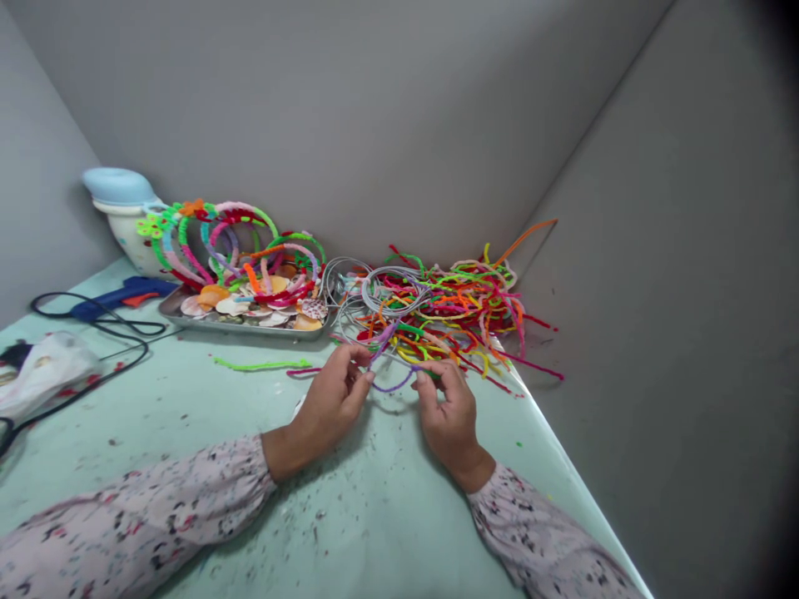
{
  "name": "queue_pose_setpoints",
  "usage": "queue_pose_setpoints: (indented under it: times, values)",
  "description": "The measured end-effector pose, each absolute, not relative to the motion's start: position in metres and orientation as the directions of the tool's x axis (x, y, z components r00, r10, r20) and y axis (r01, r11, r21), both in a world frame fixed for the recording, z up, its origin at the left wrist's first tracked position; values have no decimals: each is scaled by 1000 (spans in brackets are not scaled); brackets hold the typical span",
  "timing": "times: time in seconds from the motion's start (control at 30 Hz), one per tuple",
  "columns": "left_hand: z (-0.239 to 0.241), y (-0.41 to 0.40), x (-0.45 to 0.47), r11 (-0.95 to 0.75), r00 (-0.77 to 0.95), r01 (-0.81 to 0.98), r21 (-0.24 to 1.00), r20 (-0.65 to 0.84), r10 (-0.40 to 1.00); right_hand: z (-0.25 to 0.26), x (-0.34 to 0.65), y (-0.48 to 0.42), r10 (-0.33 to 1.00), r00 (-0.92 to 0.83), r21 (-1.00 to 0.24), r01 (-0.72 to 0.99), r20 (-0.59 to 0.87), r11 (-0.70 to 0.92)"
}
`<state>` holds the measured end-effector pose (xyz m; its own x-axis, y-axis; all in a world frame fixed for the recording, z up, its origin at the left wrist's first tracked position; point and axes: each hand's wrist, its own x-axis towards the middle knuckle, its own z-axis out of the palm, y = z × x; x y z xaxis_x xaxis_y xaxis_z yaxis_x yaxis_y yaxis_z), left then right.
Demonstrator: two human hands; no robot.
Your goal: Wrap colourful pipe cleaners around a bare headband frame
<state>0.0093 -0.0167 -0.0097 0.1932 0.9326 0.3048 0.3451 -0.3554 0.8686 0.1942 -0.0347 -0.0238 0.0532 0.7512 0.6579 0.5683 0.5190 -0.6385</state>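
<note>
Between my two hands a purple pipe cleaner (pixel 393 388) curves in a loop, raised a little over the table. Fingers and thumb of my left hand (pixel 334 395) pinch it at the left side. My right hand (pixel 448 413) pinches it at the right, where a bit of green shows by the fingers. A thin grey wire seems to run between the hands too; how it joins the purple piece is too small to tell. Just beyond the hands lie coils of grey wire (pixel 399 293) and a heap of coloured pipe cleaners (pixel 474 304).
A metal tray (pixel 250 329) of seashells (pixel 275 308) bears several fuzzy coloured rings (pixel 237 218). Left of it are a blue glue gun (pixel 116 298) with a black cord (pixel 141 353), a white container with a blue lid (pixel 118 186) and a plastic bag (pixel 53 370). Walls border the table (pixel 349 532).
</note>
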Motion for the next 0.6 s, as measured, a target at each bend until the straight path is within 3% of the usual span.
queue_pose_setpoints:
  times: [0.33, 0.5, 0.6]
  values:
    - [-20, -7, 11, -141, 267, 97, 985, 111, 957, -23, 195, -35, 722, 31, -595, 591, 691, 544]
    - [-19, -7, 8, -293, 370, 275, 916, 181, 911, -23, 195, -35, 712, 40, -590, 593, 701, 548]
    - [-15, -10, 7, -433, 452, 288, 854, 278, 848, -22, 195, -35, 700, 64, -587, 601, 711, 542]
